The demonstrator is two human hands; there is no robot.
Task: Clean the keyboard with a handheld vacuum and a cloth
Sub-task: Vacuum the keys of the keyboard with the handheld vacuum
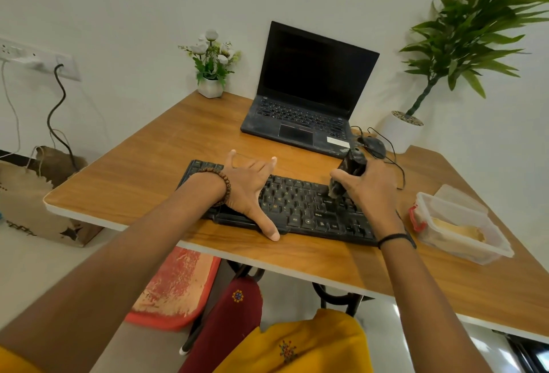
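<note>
Head view: left hand [248, 191] spread flat, pressing keyboard [300, 209]; right hand [372, 191] grips vacuum [346, 175], nozzle on keys, on desk [166, 153].

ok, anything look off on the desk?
Nothing spilled or broken. The laptop has grey dust over its keys and palm rest, and the mouse cord lies in loose loops beside it.

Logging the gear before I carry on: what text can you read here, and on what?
"Think": logo at the front right corner of the laptop; the remainder is unreadable.
"Alt": key on the bottom row of the keyboard.
"Ctrl": same row, further right.
"M": orange-lettered key, one row up.
The white sticker on the laptop: too blurred.
Other key legends: too small or blurred.
</note>
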